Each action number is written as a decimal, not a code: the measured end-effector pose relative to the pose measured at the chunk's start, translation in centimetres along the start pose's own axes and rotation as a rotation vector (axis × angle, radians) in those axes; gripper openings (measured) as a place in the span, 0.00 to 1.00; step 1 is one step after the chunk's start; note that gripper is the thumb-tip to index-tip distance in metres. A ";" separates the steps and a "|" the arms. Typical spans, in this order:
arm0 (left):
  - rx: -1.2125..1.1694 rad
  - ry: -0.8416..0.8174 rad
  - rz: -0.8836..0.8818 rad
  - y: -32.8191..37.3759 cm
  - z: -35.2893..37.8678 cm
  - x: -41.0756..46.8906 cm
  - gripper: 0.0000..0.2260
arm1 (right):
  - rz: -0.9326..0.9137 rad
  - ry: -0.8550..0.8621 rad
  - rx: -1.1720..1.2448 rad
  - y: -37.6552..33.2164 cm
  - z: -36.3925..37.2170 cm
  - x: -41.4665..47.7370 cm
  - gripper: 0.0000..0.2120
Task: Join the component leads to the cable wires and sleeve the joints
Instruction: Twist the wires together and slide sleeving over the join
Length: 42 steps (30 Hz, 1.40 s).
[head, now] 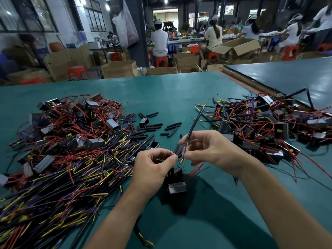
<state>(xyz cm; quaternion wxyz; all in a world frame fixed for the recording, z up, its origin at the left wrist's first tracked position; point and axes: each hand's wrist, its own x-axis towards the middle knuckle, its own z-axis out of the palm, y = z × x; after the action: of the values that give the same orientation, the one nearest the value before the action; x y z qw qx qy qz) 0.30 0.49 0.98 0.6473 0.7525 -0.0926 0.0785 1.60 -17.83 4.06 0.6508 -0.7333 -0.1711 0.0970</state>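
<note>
**Lead tip sits just left of the cable's wire ends**

Nearest you, the component (177,188) lies on the green table (170,90), directly under your hands and partly hidden by them.

Above it, your left hand (152,164) is curled, its thumb and forefinger pinching the tip of a thin red lead (171,153). Your right hand (212,150) grips the black cable (195,123) low down, between thumb and fingers, with the yellow and blue wires (186,147) coming out below the grip and pointing down toward you.

The lead tip lies just to the left of those wire ends, near but apart. From your right hand the cable's long axis runs up and away, leaning right, so its free far end hangs over the table.

Judging by this, the join needs the two tips brought side by side. Your left hand is the nearer one to close the gap, and swinging the long cable would be clumsier. I cannot tell whether a sleeve is already on either wire.

Further out, loose black sleeves (173,125) lie scattered within reach between the left pile (71,141) and the right pile (269,123).
</note>
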 end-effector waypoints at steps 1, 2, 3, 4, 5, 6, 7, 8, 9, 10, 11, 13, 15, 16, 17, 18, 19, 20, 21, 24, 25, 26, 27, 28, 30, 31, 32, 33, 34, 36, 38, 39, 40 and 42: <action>0.003 0.001 -0.001 0.0 0.0 0.0 0.07 | -0.002 0.000 -0.012 0.0 0.0 0.0 0.11; 0.004 0.001 -0.002 0.1 0.0 0.1 0.07 | -0.005 -0.003 -0.030 0.1 0.0 0.0 0.12; -0.001 -0.001 -0.004 0.1 -0.1 0.1 0.07 | -0.007 -0.009 -0.048 0.1 0.0 0.0 0.11; -0.010 -0.006 -0.007 0.1 -0.1 0.1 0.06 | -0.008 -0.015 -0.054 0.1 0.0 0.1 0.11; -0.022 -0.012 -0.011 0.2 -0.1 0.1 0.06 | -0.004 -0.022 -0.046 0.1 -0.1 0.0 0.11; -0.033 -0.018 -0.017 0.1 -0.2 0.1 0.06 | 0.004 -0.029 -0.023 0.0 -0.1 0.0 0.11; -0.041 -0.025 -0.021 0.1 -0.2 0.1 0.06 | 0.014 -0.035 0.002 -0.1 -0.1 -0.1 0.12; -0.043 -0.033 -0.022 0.1 -0.2 0.0 0.06 | 0.023 -0.038 0.017 -0.2 0.0 0.0 0.14; -0.038 -0.040 -0.019 0.1 -0.2 0.0 0.06 | 0.028 -0.033 0.018 -0.2 0.0 0.0 0.15; -0.029 -0.046 -0.016 0.1 -0.2 0.0 0.06 | 0.026 -0.018 0.011 -0.2 0.1 0.0 0.14; -0.022 -0.048 -0.014 0.1 -0.2 0.0 0.07 | 0.020 0.001 0.002 -0.1 0.2 0.1 0.12; -0.016 -0.050 -0.011 0.1 -0.2 0.0 0.08 | 0.014 0.036 -0.010 0.1 0.3 0.1 0.08; -0.016 -0.057 -0.008 0.1 -0.2 0.1 0.09 | 0.019 0.052 -0.009 0.2 0.3 0.2 0.07; -0.020 -0.064 -0.008 0.1 -0.2 0.1 0.09 | 0.025 0.056 -0.001 0.2 0.3 0.2 0.07; -0.024 -0.069 -0.008 0.2 -0.2 0.1 0.08 | 0.027 0.061 0.007 0.2 0.3 0.2 0.07; -0.025 -0.071 -0.010 0.2 -0.2 0.2 0.08 | 0.027 0.066 0.014 0.1 0.3 0.2 0.07; -0.026 -0.070 -0.011 0.2 -0.3 0.1 0.07 | 0.025 0.070 0.015 0.1 0.3 0.2 0.07; -0.028 -0.069 -0.014 0.3 -0.3 0.2 0.07 | 0.024 0.073 0.015 0.0 0.3 0.2 0.07; -0.033 -0.066 -0.020 0.1 -0.4 0.1 0.06 | 0.025 0.073 0.016 0.1 0.4 0.2 0.06; -0.052 -0.073 -0.036 0.1 -0.4 0.1 0.08 | 0.024 0.097 0.027 0.1 0.5 0.2 0.04; -0.053 -0.075 -0.038 0.1 -0.4 0.2 0.08 | 0.022 0.105 0.031 0.1 0.5 0.2 0.03; -0.053 -0.077 -0.039 0.1 -0.4 0.2 0.08 | 0.021 0.107 0.038 0.1 0.5 0.2 0.03; -0.054 -0.081 -0.043 0.1 -0.4 0.2 0.09 | 0.021 0.105 0.050 0.1 0.5 0.2 0.02; -0.056 -0.085 -0.046 0.1 -0.3 0.2 0.09 | 0.020 0.102 0.067 0.1 0.5 0.2 0.02; -0.063 -0.093 -0.047 0.1 -0.4 0.1 0.09 | 0.018 0.102 0.093 0.1 0.6 0.3 0.04; -0.062 -0.096 -0.044 0.2 -0.5 0.1 0.09 | 0.017 0.105 0.096 0.1 0.7 0.3 0.05; -0.057 -0.097 -0.039 0.2 -0.6 0.1 0.08 | 0.019 0.111 0.093 0.1 0.7 0.4 0.05; -0.051 -0.094 -0.034 0.3 -0.6 0.1 0.07 | 0.022 0.121 0.087 0.1 0.7 0.4 0.05; -0.046 -0.088 -0.029 0.3 -0.6 0.1 0.06 | 0.027 0.132 0.078 0.1 0.7 0.5 0.05; -0.039 -0.082 -0.025 0.3 -0.6 0.1 0.06 | 0.038 0.149 0.062 0.2 0.5 0.5 0.04; -0.034 -0.085 -0.025 0.3 -0.5 0.1 0.05 | 0.034 0.148 0.056 0.1 0.4 0.4 0.04; -0.033 -0.089 -0.024 0.3 -0.5 0.1 0.05 | 0.028 0.146 0.056 0.1 0.4 0.4 0.04; -0.032 -0.092 -0.023 0.3 -0.5 0.0 0.05 | 0.024 0.145 0.057 0.1 0.4 0.4 0.03; -0.022 -0.094 -0.013 0.4 -0.5 0.0 0.06 | 0.022 0.145 0.058 0.1 0.4 0.4 0.03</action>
<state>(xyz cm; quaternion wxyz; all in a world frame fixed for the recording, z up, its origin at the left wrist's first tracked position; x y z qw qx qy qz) 0.15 0.91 1.47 0.6508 0.7489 -0.1191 0.0377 1.78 -17.32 3.90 0.6814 -0.7210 -0.1128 0.0557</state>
